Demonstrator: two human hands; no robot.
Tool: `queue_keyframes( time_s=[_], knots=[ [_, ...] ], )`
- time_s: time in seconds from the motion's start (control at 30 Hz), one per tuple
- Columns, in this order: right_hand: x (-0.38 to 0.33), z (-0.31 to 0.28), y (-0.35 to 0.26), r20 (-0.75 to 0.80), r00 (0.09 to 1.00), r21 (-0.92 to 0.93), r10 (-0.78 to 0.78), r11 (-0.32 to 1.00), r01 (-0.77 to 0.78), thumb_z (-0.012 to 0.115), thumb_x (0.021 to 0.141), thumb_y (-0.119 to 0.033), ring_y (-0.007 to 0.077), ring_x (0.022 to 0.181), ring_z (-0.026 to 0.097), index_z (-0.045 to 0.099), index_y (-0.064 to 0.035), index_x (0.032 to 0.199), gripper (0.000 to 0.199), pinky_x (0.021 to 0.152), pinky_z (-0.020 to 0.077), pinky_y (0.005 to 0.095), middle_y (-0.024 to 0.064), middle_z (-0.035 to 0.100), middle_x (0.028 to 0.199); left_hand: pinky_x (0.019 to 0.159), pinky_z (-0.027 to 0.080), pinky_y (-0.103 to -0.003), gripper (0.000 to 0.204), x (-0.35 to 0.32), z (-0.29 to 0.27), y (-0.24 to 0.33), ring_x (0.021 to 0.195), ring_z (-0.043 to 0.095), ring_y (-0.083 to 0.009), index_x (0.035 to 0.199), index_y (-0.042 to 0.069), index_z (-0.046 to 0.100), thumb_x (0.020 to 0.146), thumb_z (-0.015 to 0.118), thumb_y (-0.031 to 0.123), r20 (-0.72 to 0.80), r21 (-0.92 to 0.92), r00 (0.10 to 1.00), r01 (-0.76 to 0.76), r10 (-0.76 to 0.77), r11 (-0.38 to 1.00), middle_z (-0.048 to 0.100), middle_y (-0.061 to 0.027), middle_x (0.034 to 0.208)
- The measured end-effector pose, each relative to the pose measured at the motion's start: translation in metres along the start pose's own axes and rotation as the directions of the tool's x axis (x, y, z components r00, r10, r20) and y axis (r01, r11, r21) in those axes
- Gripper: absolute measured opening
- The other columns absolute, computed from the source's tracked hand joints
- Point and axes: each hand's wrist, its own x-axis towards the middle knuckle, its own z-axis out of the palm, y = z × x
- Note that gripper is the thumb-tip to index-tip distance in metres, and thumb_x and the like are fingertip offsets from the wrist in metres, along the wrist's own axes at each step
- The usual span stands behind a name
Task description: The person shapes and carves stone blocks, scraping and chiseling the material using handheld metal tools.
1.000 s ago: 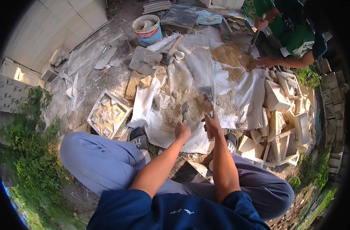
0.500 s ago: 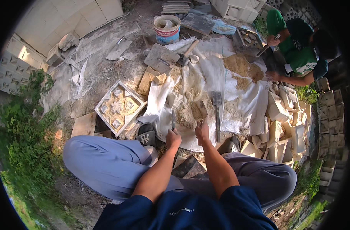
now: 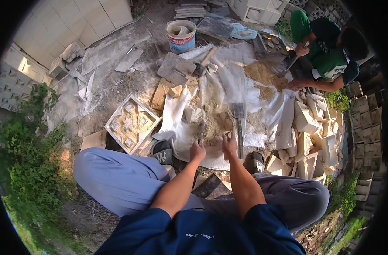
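Seen from above, a seated person works over a white woven sheet (image 3: 176, 108) spread on the ground, a bare hand on either side of a heap of sandy powder (image 3: 213, 131). The left hand (image 3: 197, 151) is closed around a slender, narrow-bladed tool (image 3: 202, 128), which points away from the body along the left side of the heap. The right hand (image 3: 229, 145) is closed around a small trowel (image 3: 226, 121), its brownish blade directed over the heap's right side; the exact finger positions are too small to tell. Just to the right of this trowel lies a long-handled tool with a dark rectangular blade (image 3: 239, 111). Left of the sheet, a square mould (image 3: 133, 122) with a pale frame contains a star-like relief dusted with tan powder. Beyond the heap lie a wooden-handled hammer (image 3: 209, 55) and a flat grey plate (image 3: 175, 68), with a bucket (image 3: 181, 40) behind them. Pale broken blocks (image 3: 308, 144) are piled to the right; above them, a co-worker (image 3: 325, 55) grips a long tool (image 3: 292, 63) beside a second sandy heap (image 3: 264, 76).
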Motion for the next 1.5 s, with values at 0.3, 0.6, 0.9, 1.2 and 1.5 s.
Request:
queue_keyframes(
  time_s=[0.3,0.6,0.9,1.2,1.5],
  knots=[
    [-0.002,-0.017,-0.029,0.4,0.913,-0.044,-0.076,0.994,0.102,0.06,0.092,-0.036,0.0458,0.103,0.063,0.021,-0.026,0.154,0.073,0.087,0.0492,0.0467,0.0308,0.063,0.112,0.082,0.045,-0.054,0.045,0.01,-0.017,-0.039,0.101,0.057,-0.0504,0.114,0.001,0.057,0.099,0.047,0.042,-0.019,0.082,0.977,-0.21,0.212,0.974,0.064,-0.029,0.103],
    [0.002,-0.021,-0.019,0.357,0.934,-0.164,0.029,0.986,0.032,0.054,0.093,-0.046,0.0493,0.104,0.06,0.014,-0.036,0.154,0.073,0.088,0.0484,0.0484,0.0303,0.063,0.112,0.068,0.044,-0.059,0.039,0.017,-0.019,0.006,0.08,0.06,-0.0506,0.093,0.002,0.056,0.099,0.046,0.038,0.05,0.114,0.929,-0.371,0.368,0.922,0.063,-0.0296,0.077],
    [-0.005,-0.022,-0.033,0.406,0.911,-0.173,0.076,0.985,-0.005,0.052,0.095,-0.046,0.0491,0.101,0.061,0.009,-0.0369,0.154,0.074,0.088,0.0485,0.0488,0.0304,0.065,0.109,0.078,0.047,-0.057,0.049,0.037,-0.031,0.012,0.088,0.061,-0.05,0.098,0.001,0.061,0.1,0.041,0.046,0.09,0.174,0.938,-0.346,0.335,0.922,0.065,-0.0304,0.087],
    [-0.003,-0.01,-0.029,0.442,0.896,-0.247,0.041,0.966,0.078,0.046,0.098,-0.043,0.0505,0.1,0.061,-0.004,-0.0367,0.154,0.075,0.086,0.0473,0.0513,0.0333,0.063,0.11,0.08,0.046,-0.057,0.046,0.062,-0.047,-0.001,0.091,0.061,-0.0502,0.102,0.006,0.063,0.099,0.042,0.047,0.115,0.237,0.954,-0.299,0.278,0.925,0.066,-0.0296,0.089],
    [0.003,-0.008,-0.01,0.45,0.892,-0.195,-0.051,0.969,0.153,0.047,0.099,-0.034,0.0508,0.107,0.058,-0.007,-0.0312,0.154,0.077,0.089,0.0471,0.0499,0.0347,0.06,0.115,0.082,0.048,-0.056,0.054,0.053,-0.029,0.004,0.093,0.062,-0.0498,0.105,0.004,0.063,0.098,0.041,0.053,0.076,0.145,0.963,-0.267,0.258,0.953,0.066,-0.0291,0.093]
  ],
)
